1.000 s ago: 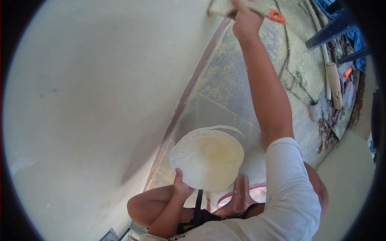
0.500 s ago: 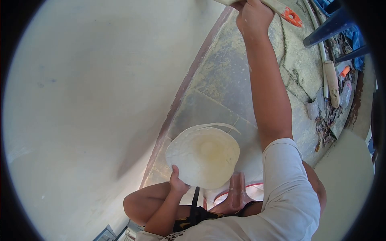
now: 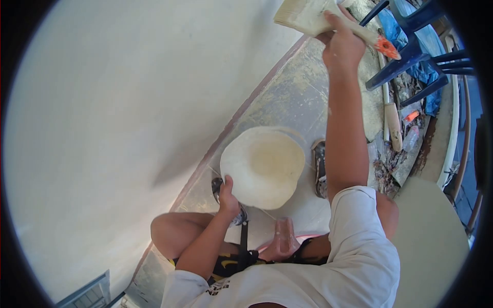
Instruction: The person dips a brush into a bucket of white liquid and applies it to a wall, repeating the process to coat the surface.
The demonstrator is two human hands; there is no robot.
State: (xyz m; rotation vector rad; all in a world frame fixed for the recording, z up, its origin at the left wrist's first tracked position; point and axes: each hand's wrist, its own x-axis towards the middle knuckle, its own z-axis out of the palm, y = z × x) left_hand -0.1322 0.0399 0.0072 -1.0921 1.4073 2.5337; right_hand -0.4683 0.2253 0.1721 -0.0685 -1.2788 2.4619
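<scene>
My left hand (image 3: 228,199) grips the near left rim of a round, pale bowl-like container (image 3: 264,167), its thumb on the inner side; pale yellowish material coats the inside. At the top, my right hand (image 3: 345,45) is wrapped round the handle of a wide paint brush (image 3: 303,14). Its pale bristles point left, against or close to the white wall (image 3: 128,92); contact cannot be told. The orange handle end with a hole points right.
Blue plastic chairs (image 3: 411,51) and a blue sheet (image 3: 434,92) are at the upper right, above debris and a plastic bottle (image 3: 411,138). A reddish stool (image 3: 282,238) is between my legs. The tiled floor (image 3: 287,102) meets the wall along a reddish edge.
My right hand and the brush have shifted slightly right and down in view, showing the bristles. The container and my left hand appear higher. My shoes and more of the chairs now show.
</scene>
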